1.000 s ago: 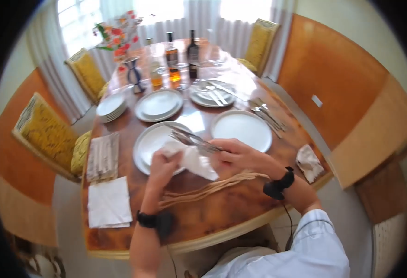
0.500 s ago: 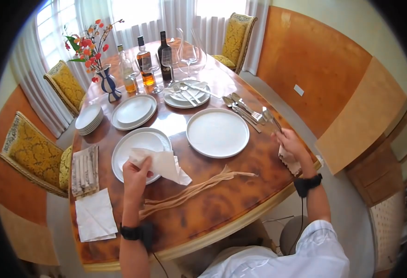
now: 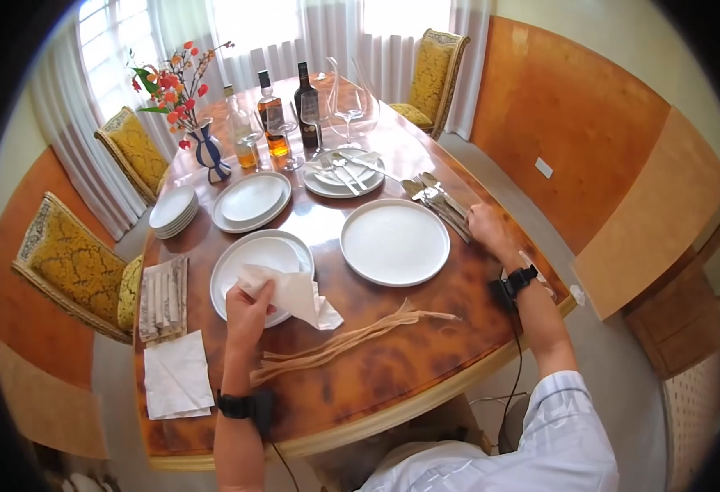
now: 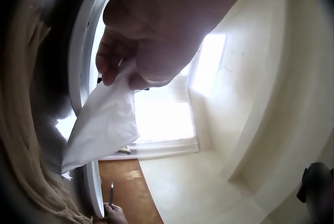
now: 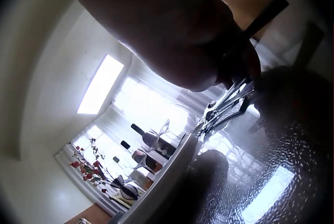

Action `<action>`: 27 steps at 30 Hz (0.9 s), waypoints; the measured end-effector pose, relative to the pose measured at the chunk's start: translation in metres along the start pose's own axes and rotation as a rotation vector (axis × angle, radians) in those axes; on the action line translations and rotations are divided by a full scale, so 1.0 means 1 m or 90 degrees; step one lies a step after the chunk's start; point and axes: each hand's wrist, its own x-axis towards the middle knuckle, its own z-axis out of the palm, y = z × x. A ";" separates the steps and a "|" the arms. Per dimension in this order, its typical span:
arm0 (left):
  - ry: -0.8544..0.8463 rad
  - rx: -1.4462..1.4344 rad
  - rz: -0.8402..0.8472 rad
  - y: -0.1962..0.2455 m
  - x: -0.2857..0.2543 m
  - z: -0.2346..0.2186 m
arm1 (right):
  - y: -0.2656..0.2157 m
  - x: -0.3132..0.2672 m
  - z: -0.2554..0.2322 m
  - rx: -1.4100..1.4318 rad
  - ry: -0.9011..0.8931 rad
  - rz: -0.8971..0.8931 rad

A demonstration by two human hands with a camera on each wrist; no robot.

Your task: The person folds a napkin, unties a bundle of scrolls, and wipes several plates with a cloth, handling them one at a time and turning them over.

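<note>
The left hand (image 3: 249, 316) pinches a white napkin (image 3: 290, 297) at the near-left plate (image 3: 249, 250); contact between the two cannot be determined. The right hand (image 3: 491, 228) grips a piece of cutlery (image 5: 265, 18), its handle projecting beyond the fingers, beside the cutlery pile (image 3: 435, 201). Tan strands (image 3: 360, 338) lie on the table (image 3: 425, 369), nearer the person than the large plate (image 3: 395, 243).

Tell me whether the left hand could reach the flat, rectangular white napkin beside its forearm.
Probably yes: nothing visible stands between the left hand and the flat napkin, though that hand's grip holds a thin, draped white napkin.
</note>
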 end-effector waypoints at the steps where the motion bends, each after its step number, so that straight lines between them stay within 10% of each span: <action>1: -0.005 -0.002 0.004 -0.001 0.000 0.001 | -0.003 0.000 0.000 0.005 0.024 0.008; 20: -0.052 -0.032 -0.002 0.026 -0.018 0.018 | -0.020 -0.027 -0.022 0.176 0.049 -0.033; 27: -0.133 -0.122 -0.057 0.040 -0.032 0.029 | -0.121 -0.066 -0.062 0.314 0.096 -0.239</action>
